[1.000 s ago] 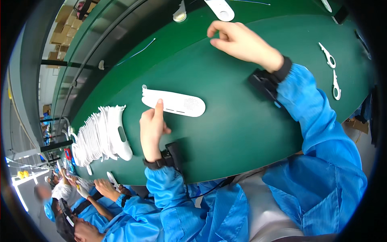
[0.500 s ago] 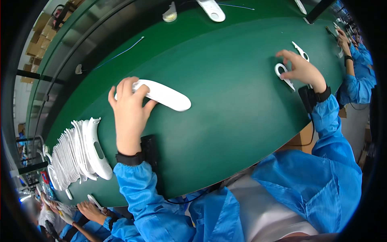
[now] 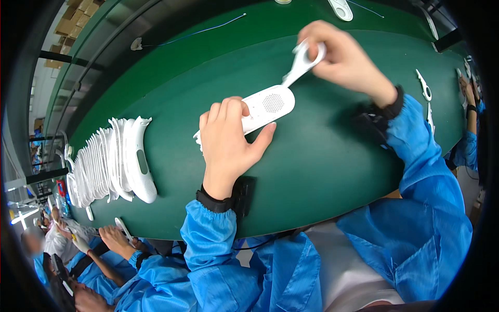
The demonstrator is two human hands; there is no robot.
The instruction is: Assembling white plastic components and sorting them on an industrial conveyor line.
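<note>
My left hand (image 3: 228, 140) is closed around a long white plastic shell (image 3: 271, 103) with rounded ends, holding it over the green table. A patch of small holes shows near the shell's right end, and my fingers cover part of its left half. Up and to the right, my right hand (image 3: 345, 60) pinches a white ring-ended plastic piece (image 3: 301, 63) by its ring. The narrow tail of that piece points down to the shell's right end; whether they touch, I cannot tell.
A row of stacked white shells (image 3: 112, 158) stands to the left on the green table (image 3: 312, 171). Two more white pieces lie at the right, one with a ring (image 3: 423, 86). A thin blue wire (image 3: 200, 35) lies at the back. Co-workers' hands (image 3: 117, 240) show at lower left.
My right hand has picked up a ring-ended piece and brought it left to the shell. The shell's holed face now shows instead of its smooth one. The whole view has shifted.
</note>
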